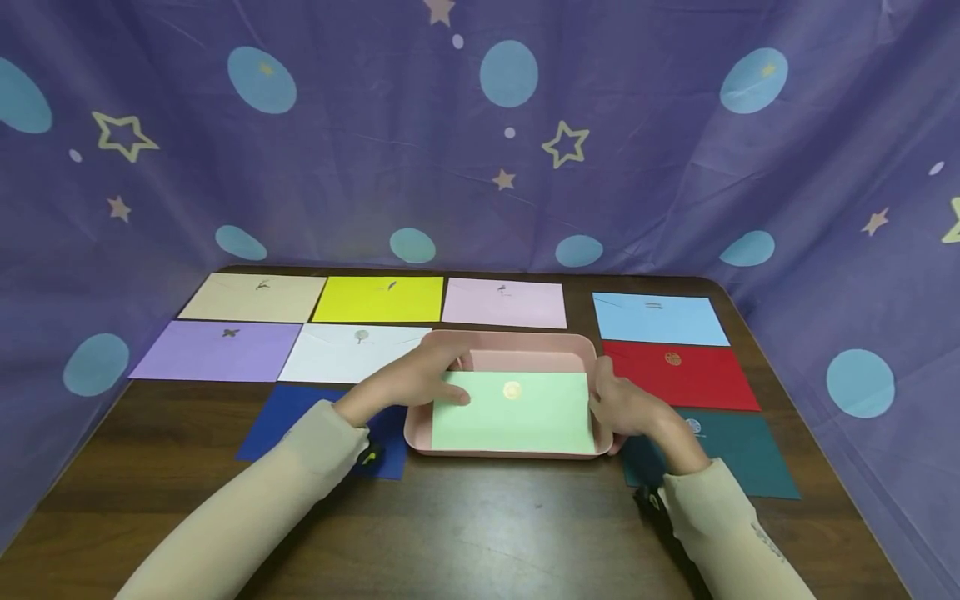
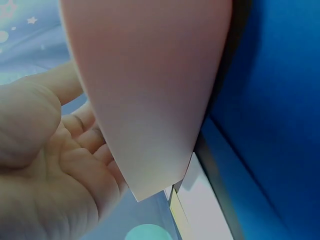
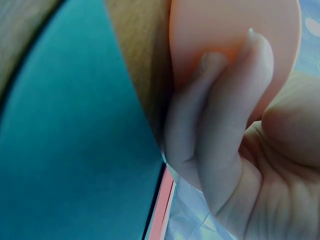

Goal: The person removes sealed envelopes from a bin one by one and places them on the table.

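Note:
A light green envelope (image 1: 517, 417) with a round gold emblem lies in a pink tray (image 1: 525, 340) on the table. My left hand (image 1: 417, 375) reaches over the tray's left rim. Its thumb lies on top of the envelope's left end and its fingers bend down at the far edge, gripping that corner; their tips are hidden. With my right hand (image 1: 627, 403) I hold the tray's right wall. In the right wrist view, curled fingers (image 3: 232, 100) press the outside of the wall while the thumb goes over the rim. The tray's outer wall (image 2: 150, 100) hides the left fingertips in the left wrist view.
Left of the tray lie beige (image 1: 255, 298), yellow (image 1: 378, 300), purple (image 1: 213, 352), white (image 1: 345, 354) and blue (image 1: 281, 417) envelopes. A pale pink envelope (image 1: 510, 304) lies behind it. Light blue (image 1: 660, 321), red (image 1: 697, 379) and teal (image 1: 750, 458) envelopes line the right. A patterned curtain (image 1: 375, 150) surrounds the table.

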Available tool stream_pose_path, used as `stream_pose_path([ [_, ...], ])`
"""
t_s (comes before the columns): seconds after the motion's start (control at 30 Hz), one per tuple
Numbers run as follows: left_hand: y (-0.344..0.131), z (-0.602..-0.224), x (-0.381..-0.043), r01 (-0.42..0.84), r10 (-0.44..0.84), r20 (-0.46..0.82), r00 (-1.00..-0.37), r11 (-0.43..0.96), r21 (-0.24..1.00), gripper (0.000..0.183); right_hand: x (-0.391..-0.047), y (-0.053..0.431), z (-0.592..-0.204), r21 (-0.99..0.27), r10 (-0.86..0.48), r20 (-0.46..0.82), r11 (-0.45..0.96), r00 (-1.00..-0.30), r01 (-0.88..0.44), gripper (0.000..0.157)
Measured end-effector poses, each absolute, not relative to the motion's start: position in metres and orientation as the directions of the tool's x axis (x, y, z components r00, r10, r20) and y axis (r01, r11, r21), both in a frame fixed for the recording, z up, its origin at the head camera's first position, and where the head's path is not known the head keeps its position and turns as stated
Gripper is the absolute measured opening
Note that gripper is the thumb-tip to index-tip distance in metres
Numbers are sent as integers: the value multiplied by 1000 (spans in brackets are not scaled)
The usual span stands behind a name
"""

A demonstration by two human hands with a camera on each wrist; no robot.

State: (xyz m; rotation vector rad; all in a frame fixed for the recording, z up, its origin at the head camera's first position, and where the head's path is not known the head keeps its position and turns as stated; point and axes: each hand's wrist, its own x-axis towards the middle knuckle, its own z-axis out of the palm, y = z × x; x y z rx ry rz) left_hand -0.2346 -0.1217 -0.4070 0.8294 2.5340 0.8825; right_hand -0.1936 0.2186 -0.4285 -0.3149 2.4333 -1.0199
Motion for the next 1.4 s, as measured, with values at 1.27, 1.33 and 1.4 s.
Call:
stream_pose_path([
  [1.27, -161, -372, -218, 230, 477, -89, -875, 569, 789, 27, -191, 219, -429, -709, -357, -345, 705, -868, -9, 47],
  [1.33, -170, -366, -219, 218, 462, -93, -882, 574, 789, 29, -191, 218, -429, -702, -345, -349, 712, -871, 0, 50],
  [1.4, -180, -358, -219, 200, 446, -99, -890, 575, 793, 32, -191, 218, -428, -698, -337, -353, 716, -873, 6, 50],
])
